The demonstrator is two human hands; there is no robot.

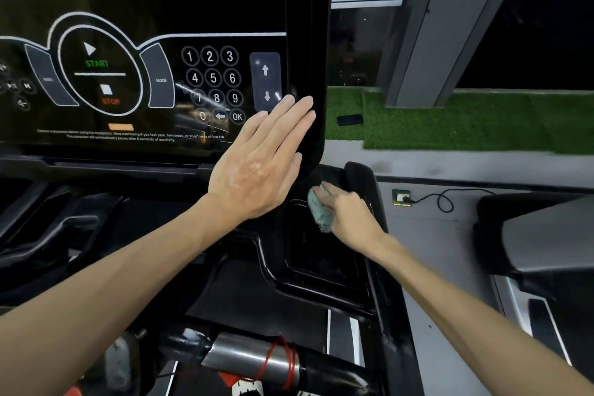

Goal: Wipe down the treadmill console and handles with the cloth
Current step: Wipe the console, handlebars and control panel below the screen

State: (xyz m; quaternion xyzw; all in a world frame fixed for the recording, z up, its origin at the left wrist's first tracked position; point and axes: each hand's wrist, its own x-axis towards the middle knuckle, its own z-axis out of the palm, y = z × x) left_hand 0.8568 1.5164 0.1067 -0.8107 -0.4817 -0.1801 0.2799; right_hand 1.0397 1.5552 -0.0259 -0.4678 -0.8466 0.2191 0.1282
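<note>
The black treadmill console point(160, 10) fills the upper left, showing START, STOP, a number keypad and arrow keys. My left hand point(260, 161) lies flat with straight fingers against the console's lower right corner. Below that corner, my right hand point(347, 215) grips a bunched grey-green cloth point(319, 210) and presses it into the black tray recess point(321, 264) on the console's right side. A metal handle bar point(247, 357) with a red cord wrapped round it runs across the bottom.
Right of the machine is grey floor with a wall socket and black cable point(440, 199). A strip of green artificial turf point(450, 119) with a dark phone-like object point(350, 119) lies beyond. Another grey machine point(546, 235) stands at the right edge.
</note>
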